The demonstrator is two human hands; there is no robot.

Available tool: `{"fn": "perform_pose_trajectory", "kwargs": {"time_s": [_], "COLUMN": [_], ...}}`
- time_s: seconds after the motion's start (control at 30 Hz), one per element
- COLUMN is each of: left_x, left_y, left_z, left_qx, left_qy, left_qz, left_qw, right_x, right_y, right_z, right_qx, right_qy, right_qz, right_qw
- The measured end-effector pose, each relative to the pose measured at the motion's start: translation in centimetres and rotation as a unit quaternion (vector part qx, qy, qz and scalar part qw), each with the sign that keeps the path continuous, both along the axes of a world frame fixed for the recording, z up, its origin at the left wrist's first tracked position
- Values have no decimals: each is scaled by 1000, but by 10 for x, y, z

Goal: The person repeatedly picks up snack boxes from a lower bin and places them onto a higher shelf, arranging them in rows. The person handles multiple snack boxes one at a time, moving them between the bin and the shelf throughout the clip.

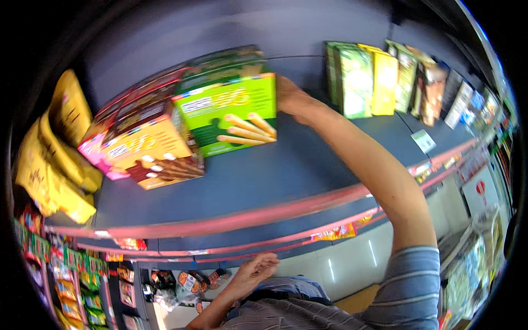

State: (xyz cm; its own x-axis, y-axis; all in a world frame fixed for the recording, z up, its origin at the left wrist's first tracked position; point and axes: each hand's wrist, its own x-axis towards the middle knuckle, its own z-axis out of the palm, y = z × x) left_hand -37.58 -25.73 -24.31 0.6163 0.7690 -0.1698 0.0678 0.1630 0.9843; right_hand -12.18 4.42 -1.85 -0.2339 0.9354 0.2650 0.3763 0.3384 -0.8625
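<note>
My right hand [291, 97] reaches onto the upper shelf and is against the right side of a green snack box [231, 115] printed with wafer-stick pictures. Its fingers are mostly hidden beside the box, so the grip is unclear. Another green box stands directly behind that one. To its left is an orange-and-brown box [154, 152] with similar sticks pictured, then a pink box [99, 150], both at the front of rows. Low in front of my body, my left hand [258, 268] hangs below the shelf edge, fingers loosely curled, holding nothing.
Yellow pouches [53, 165] lean at the shelf's left end. Upright packs, including a yellow one [384, 84], stand to the right near a price card [423, 141]. A pink shelf edge [247, 218] crosses below. Plastic-wrapped goods [466, 272] are at lower right.
</note>
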Motion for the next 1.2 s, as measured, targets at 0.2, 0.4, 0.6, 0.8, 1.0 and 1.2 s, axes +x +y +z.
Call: {"fn": "perform_pose_trajectory", "kwargs": {"time_s": [0.2,0.4,0.6,0.8,1.0,1.2], "left_x": [2,2,16,10,4,21], "left_y": [0,-3,1,-5,-6,-7], "left_z": [4,-2,5,-3,2,23], "left_qx": [8,10,-6,-13,-44,-54], "left_qy": [8,15,17,-7,21,41], "left_qz": [-14,-11,-37,-15,-31,-61], "left_qw": [1000,1000,999,1000,998,996], "right_x": [-9,-25,3,9,16,52], "right_y": [-18,-38,8,19,-64,-73], "right_z": [8,24,-7,-11,38,31], "right_qx": [7,-53,9,5,20,74], "right_qy": [3,-39,-62,-112,-166,-250], "right_qz": [-34,-17,-29,-63,-63,-171], "right_qw": [999,998,998,992,984,950]}}
